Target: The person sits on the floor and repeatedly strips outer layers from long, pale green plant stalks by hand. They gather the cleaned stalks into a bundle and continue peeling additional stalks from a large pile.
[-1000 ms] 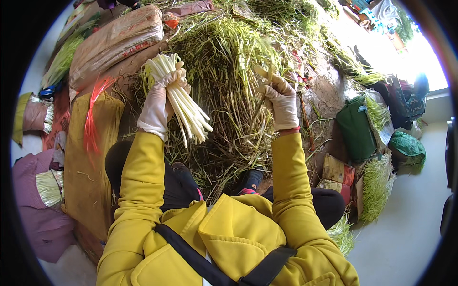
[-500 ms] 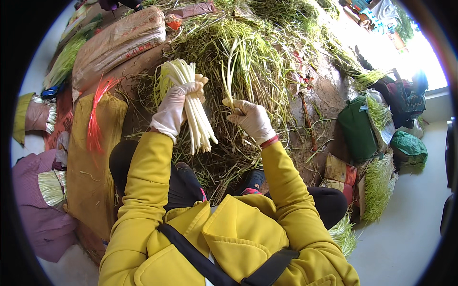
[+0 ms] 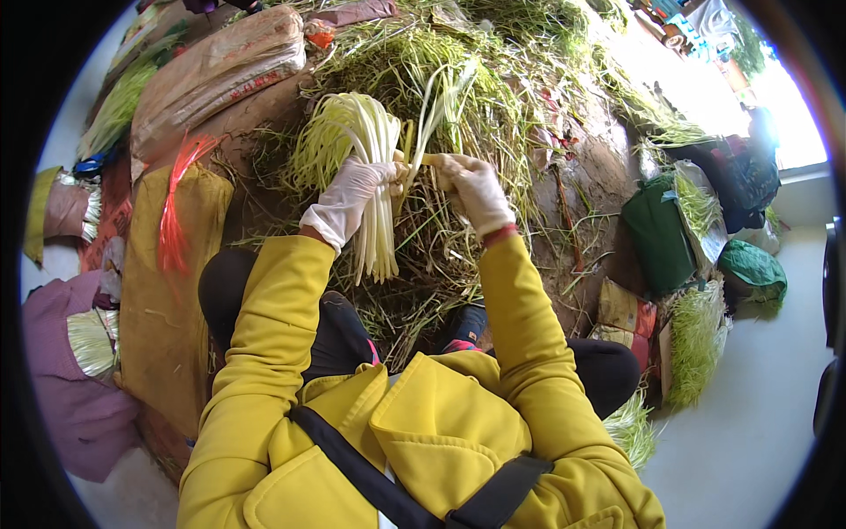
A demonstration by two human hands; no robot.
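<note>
My left hand (image 3: 348, 196), in a thin white glove, grips a bundle of long pale stalks (image 3: 379, 238), white below and arching over in yellow-green above. My gloved right hand (image 3: 471, 189) is just to the right, fingers closed on a flat yellowish strand (image 3: 426, 160) that reaches toward the bundle. Thin pale stalks rise between both hands. Behind and beneath them lies a large heap of loose green stalks and leaves (image 3: 502, 115).
A wrapped pack (image 3: 216, 79) lies upper left, above red ties (image 3: 181, 216) on a tan sack (image 3: 154, 309). A purple cloth (image 3: 70, 397) is far left. Green bags (image 3: 652, 238) and stalk bundles (image 3: 687, 353) line the right. My bent legs (image 3: 590, 370) flank the heap.
My right hand came down, took pale strands, then rose beside the bundle with the strand stretched toward it. My left hand moved rightward with the bundle, whose leafy top now spreads and arches over.
</note>
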